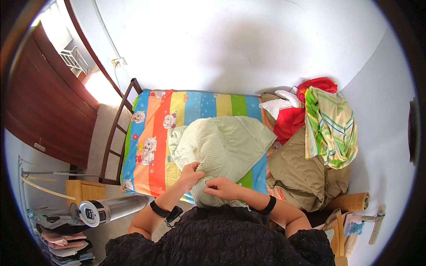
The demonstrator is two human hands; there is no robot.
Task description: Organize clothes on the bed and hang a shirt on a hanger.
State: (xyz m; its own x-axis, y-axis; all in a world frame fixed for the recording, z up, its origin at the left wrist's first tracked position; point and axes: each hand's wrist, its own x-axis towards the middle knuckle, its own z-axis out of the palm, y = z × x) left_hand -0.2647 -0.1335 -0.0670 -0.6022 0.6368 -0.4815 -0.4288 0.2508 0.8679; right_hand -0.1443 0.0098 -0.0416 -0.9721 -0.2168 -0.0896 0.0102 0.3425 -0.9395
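Observation:
A pale green, finely checked fabric cover (229, 146) lies bunched on the bed, its near end drawn up against my body. My left hand (190, 178) pinches a fold of it between thumb and fingers. Close by on the right, my right hand (223, 189) has its thumb and forefinger together on the same cloth; its other fingers are curled under and partly hidden. Beneath the cover spreads a striped bed sheet (189, 104) printed with cartoon sheep. The cover's right corner reaches towards the bedding pile.
To the right are a brown quilt (299, 166), a green-yellow striped cloth (336, 126) and red fabric (291, 123). A rolled mat (349, 201) sits at the bed's right end. On the left stand a metal bed frame (114, 136), a white tower appliance (113, 211) and a clothes rack (36, 173).

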